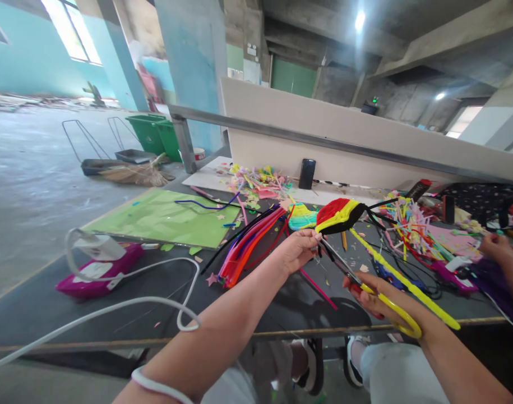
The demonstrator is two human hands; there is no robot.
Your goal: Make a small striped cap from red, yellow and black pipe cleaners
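My left hand [301, 248] pinches the near end of a striped piece [338, 215] in red, yellow and black, made of fuzzy stems, holding it above the table. Black stem ends stick out at its right. Scissors [388, 306] with yellow handles are in my right hand [371, 294], their blades pointing up and left to the fingertips of my left hand. A long yellow fuzzy strip [403, 279] runs from the piece down to the right, past my right hand. Beyond my left hand lies a yellow and turquoise piece [302, 217].
A bundle of red and purple stems [250, 247] lies left of my left hand. Further left are a green mat [167, 216], a magenta power strip [90, 286] and a white cable. A phone [307, 174] leans at the back. Another person's hand [498, 247] is at far right.
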